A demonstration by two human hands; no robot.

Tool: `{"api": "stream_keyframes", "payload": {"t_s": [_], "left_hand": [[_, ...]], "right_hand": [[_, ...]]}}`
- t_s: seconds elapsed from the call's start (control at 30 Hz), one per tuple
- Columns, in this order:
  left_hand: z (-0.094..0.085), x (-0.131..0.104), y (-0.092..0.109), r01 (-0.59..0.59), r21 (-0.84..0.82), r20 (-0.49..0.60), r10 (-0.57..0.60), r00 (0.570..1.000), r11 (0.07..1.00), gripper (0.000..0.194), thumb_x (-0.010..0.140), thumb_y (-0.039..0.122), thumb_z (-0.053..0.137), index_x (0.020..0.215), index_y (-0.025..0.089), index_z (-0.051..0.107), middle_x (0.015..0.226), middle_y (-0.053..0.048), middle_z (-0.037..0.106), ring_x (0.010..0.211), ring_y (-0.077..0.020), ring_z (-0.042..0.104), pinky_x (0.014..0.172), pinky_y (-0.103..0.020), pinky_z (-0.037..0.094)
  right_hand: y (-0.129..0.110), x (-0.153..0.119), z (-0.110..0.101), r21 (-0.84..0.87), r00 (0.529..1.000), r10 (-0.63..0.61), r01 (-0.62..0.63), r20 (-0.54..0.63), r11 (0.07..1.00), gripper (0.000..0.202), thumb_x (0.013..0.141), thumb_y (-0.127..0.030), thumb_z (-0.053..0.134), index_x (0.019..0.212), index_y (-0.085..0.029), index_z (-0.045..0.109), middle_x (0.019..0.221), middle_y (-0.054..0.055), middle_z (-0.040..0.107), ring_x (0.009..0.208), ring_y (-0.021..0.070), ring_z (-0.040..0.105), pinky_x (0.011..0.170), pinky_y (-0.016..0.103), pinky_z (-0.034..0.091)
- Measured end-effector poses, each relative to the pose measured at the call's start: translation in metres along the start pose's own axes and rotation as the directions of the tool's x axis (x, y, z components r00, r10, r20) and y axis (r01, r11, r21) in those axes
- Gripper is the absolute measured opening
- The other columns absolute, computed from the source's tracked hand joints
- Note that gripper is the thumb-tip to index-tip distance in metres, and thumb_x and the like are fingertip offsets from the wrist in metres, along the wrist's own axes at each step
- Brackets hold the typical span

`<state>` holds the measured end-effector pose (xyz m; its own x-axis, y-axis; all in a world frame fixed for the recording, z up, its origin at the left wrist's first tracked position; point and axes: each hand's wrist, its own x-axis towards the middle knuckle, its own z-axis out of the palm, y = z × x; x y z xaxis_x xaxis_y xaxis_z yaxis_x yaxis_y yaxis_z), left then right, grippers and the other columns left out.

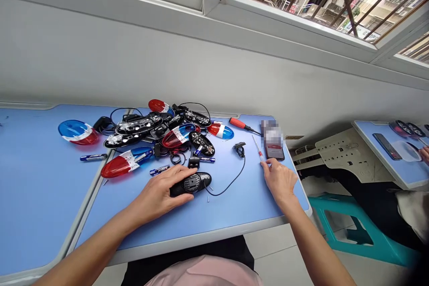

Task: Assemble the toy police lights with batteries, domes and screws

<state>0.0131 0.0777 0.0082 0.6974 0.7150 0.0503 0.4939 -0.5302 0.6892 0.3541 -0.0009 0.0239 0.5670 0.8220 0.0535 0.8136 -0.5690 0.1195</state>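
Note:
My left hand (170,187) rests around a black oval housing (193,183), thumb on the near side and fingers on the far side. The housing lies on the blue table with its round grille facing up. A thin cable runs from it to a small black clip-like part (239,148). My right hand (278,178) is closed at the table's right side, pinching the lower end of a slim screwdriver (257,146) with a red band. Small screws (208,199) lie near the housing. Beside the left hand are blue batteries (160,170).
Red-and-blue light covers (125,164), black circuit housings (137,125) and cables are heaped at the back left. A red-handled tool (238,123) and a phone (275,152) lie at the back right. At far right are a teal stool (335,219) and another person's hand (425,154).

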Motion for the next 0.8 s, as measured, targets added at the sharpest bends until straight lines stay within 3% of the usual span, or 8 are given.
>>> {"api": "stream_keyframes", "payload": {"t_s": [0.23, 0.3, 0.37, 0.43, 0.5, 0.6, 0.7, 0.8], "left_hand": [[-0.003, 0.001, 0.003, 0.008, -0.022, 0.015, -0.007, 1.0, 1.0, 0.053, 0.084, 0.039, 0.068, 0.135, 0.029, 0.057, 0.128, -0.006, 0.062, 0.112, -0.0271, 0.061, 0.095, -0.036, 0.049], [-0.004, 0.002, 0.005, 0.017, -0.031, 0.021, -0.016, 1.0, 0.999, 0.053, 0.084, 0.035, 0.068, 0.135, 0.027, 0.057, 0.128, -0.007, 0.061, 0.113, -0.0272, 0.06, 0.096, -0.038, 0.049], [-0.006, 0.003, 0.008, 0.022, -0.043, 0.021, -0.021, 1.0, 0.999, 0.053, 0.083, 0.033, 0.069, 0.134, 0.027, 0.057, 0.128, -0.008, 0.061, 0.112, -0.0268, 0.06, 0.096, -0.038, 0.048], [-0.008, 0.004, 0.01, 0.022, -0.058, 0.021, -0.021, 1.0, 0.998, 0.053, 0.083, 0.032, 0.069, 0.134, 0.027, 0.057, 0.127, -0.008, 0.061, 0.111, -0.0262, 0.06, 0.096, -0.038, 0.048], [-0.009, 0.004, 0.012, 0.022, -0.073, 0.022, -0.02, 1.0, 0.997, 0.053, 0.083, 0.031, 0.069, 0.134, 0.027, 0.058, 0.125, -0.008, 0.062, 0.109, -0.0257, 0.061, 0.096, -0.038, 0.048], [-0.011, 0.006, 0.013, 0.024, -0.082, 0.027, -0.022, 0.999, 0.996, 0.054, 0.082, 0.03, 0.07, 0.134, 0.027, 0.058, 0.124, -0.007, 0.062, 0.109, -0.0257, 0.06, 0.096, -0.038, 0.048], [-0.012, 0.006, 0.013, 0.021, -0.081, 0.034, -0.018, 0.999, 0.997, 0.054, 0.081, 0.028, 0.071, 0.133, 0.027, 0.058, 0.124, -0.007, 0.062, 0.11, -0.026, 0.06, 0.098, -0.039, 0.047], [-0.011, 0.007, 0.013, 0.009, -0.083, 0.033, -0.007, 0.999, 0.997, 0.055, 0.081, 0.028, 0.071, 0.134, 0.027, 0.057, 0.124, -0.007, 0.061, 0.11, -0.0253, 0.059, 0.097, -0.039, 0.047]], "right_hand": [[-0.007, -0.025, 0.003, 0.06, 0.988, -0.144, 0.147, -0.048, 0.987, 0.023, 0.096, -0.036, 0.052, 0.09, -0.019, 0.067, 0.087, 0.005, 0.071, 0.065, 0.0139, 0.059, 0.054, 0.027, 0.014], [-0.004, -0.03, 0.003, 0.04, 0.989, -0.137, 0.139, -0.06, 0.989, 0.022, 0.095, -0.034, 0.053, 0.089, -0.018, 0.067, 0.079, 0.005, 0.071, 0.056, 0.0127, 0.055, 0.053, 0.028, 0.014], [0.005, -0.031, -0.002, 0.066, 0.982, -0.132, 0.142, -0.133, 0.988, 0.024, 0.095, -0.036, 0.053, 0.09, -0.017, 0.067, 0.067, 0.003, 0.068, 0.048, 0.0121, 0.05, 0.052, 0.028, 0.016], [0.017, -0.031, -0.012, 0.187, 0.938, -0.147, 0.213, -0.315, 0.959, 0.029, 0.095, -0.039, 0.05, 0.093, -0.016, 0.068, 0.064, 0.003, 0.065, 0.048, 0.012, 0.05, 0.052, 0.027, 0.025], [0.026, -0.032, -0.027, 0.375, 0.867, -0.116, 0.326, -0.485, 0.868, 0.03, 0.093, -0.042, 0.053, 0.097, -0.016, 0.067, 0.072, 0.004, 0.066, 0.053, 0.0119, 0.053, 0.057, 0.026, 0.038], [0.024, -0.039, -0.053, 0.647, 0.882, -0.076, 0.398, -0.466, 0.65, 0.017, 0.09, -0.035, 0.061, 0.099, -0.021, 0.066, 0.085, 0.004, 0.066, 0.065, 0.0138, 0.058, 0.061, 0.027, 0.046], [0.002, -0.045, -0.071, 0.731, 0.851, -0.304, 0.524, -0.428, 0.437, 0.01, 0.091, -0.024, 0.06, 0.1, -0.023, 0.064, 0.088, 0.004, 0.065, 0.069, 0.0141, 0.06, 0.059, 0.026, 0.048], [-0.023, -0.042, -0.079, 0.658, 0.711, -0.505, 0.681, -0.49, 0.32, 0.013, 0.091, -0.015, 0.057, 0.099, -0.023, 0.062, 0.081, 0.002, 0.064, 0.062, 0.0119, 0.056, 0.053, 0.024, 0.046]]}}
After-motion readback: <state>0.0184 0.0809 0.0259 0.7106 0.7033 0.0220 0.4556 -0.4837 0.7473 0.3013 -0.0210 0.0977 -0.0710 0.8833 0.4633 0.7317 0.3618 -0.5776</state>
